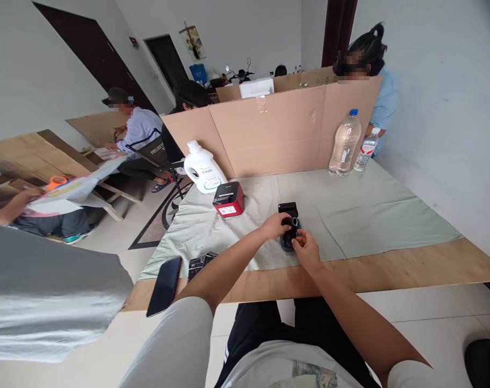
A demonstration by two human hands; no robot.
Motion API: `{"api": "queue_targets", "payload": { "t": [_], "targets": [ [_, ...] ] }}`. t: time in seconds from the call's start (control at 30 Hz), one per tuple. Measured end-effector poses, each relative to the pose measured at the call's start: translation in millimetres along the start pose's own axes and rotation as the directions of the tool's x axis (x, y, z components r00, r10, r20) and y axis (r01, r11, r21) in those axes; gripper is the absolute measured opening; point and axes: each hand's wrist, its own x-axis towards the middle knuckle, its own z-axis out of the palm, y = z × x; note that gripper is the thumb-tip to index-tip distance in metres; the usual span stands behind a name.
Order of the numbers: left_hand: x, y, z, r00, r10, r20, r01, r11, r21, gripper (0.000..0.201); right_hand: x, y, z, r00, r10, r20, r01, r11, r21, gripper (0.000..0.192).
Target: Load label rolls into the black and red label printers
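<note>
Both of my hands are on a small black device [288, 222] that rests on the pale green cloth [370, 215] in the middle of the table. My left hand [275, 224] grips its left side. My right hand [306, 250] holds its near end with the fingertips. The device's lid stands open at the far side. A small dark roll with a pale core shows between my fingers at the device's top.
A red and black label printer [229, 199] and a white jug [203, 167] stand at the back left. Two water bottles [344, 144] stand by the cardboard divider [277, 129]. A black phone [165, 286] and a black pack [200, 264] lie at the near left edge. Other people sit beyond.
</note>
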Motion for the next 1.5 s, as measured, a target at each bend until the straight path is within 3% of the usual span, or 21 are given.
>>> {"api": "queue_targets", "payload": {
  "t": [0.07, 0.13, 0.27, 0.47, 0.63, 0.9, 0.97, 1.03, 1.1, 1.23, 1.4, 1.5],
  "targets": [
    [12.9, 3.6, 4.7, 0.996, 0.074, -0.054, -0.049, 0.932, 0.359, 0.033, 5.7, -1.8, -2.2, 0.999, -0.007, -0.039, 0.006, 1.0, -0.025, 0.034],
    [21.5, 6.3, 9.2, 0.996, 0.063, -0.062, -0.016, 0.814, 0.58, 0.031, 10.4, -2.9, -3.5, 0.999, -0.007, -0.045, 0.005, 0.999, -0.048, 0.032],
    [30.5, 6.2, 16.0, 1.0, -0.007, -0.025, 0.023, 0.714, 0.7, 0.03, 18.0, -0.5, -5.1, 1.0, -0.008, -0.025, 0.006, 0.997, -0.076, 0.021],
    [37.2, -2.3, 21.6, 0.996, -0.003, -0.094, 0.066, 0.734, 0.676, 0.032, 23.7, 6.1, -4.4, 0.998, -0.046, -0.048, 0.04, 0.993, -0.108, 0.018],
    [40.8, -11.1, 25.7, 0.989, 0.086, -0.118, 0.017, 0.738, 0.675, 0.022, 25.1, 6.9, -3.6, 0.996, -0.092, 0.006, 0.092, 0.972, -0.217, 0.017],
    [41.5, -17.7, 22.2, 0.985, 0.115, -0.129, -0.022, 0.824, 0.567, 0.011, 15.2, -2.5, -10.2, 0.969, -0.231, 0.093, 0.244, 0.802, -0.545, 0.019],
    [40.2, -18.0, 13.7, 0.963, 0.131, -0.237, -0.004, 0.883, 0.47, 0.013, 10.9, -3.5, -12.2, 0.951, -0.282, 0.129, 0.301, 0.739, -0.603, 0.02],
    [39.4, -18.9, 4.0, 0.898, 0.141, -0.417, 0.029, 0.926, 0.376, 0.022, 7.2, -3.1, -13.9, 0.927, -0.329, 0.178, 0.363, 0.674, -0.644, 0.022],
    [39.7, -20.9, -3.5, 0.853, 0.166, -0.495, 0.005, 0.946, 0.324, 0.029, 4.2, -1.8, -15.3, 0.904, -0.366, 0.221, 0.413, 0.612, -0.674, 0.023],
    [39.2, -27.9, -5.2, 0.905, 0.249, -0.345, -0.17, 0.955, 0.244, 0.036, -0.1, -0.6, -18.1, 0.873, -0.411, 0.264, 0.462, 0.52, -0.718, 0.024],
    [21.7, -40.2, 10.0, 0.836, 0.391, -0.385, -0.339, 0.92, 0.197, 0.036, -4.1, -3.7, -21.4, 0.873, -0.397, 0.283, 0.465, 0.504, -0.728, 0.025],
    [6.2, -49.6, 21.4, 0.832, 0.445, -0.332, -0.394, 0.894, 0.212, 0.037, -5.5, -4.5, -21.7, 0.876, -0.388, 0.285, 0.461, 0.508, -0.728, 0.026]
  ]
}}
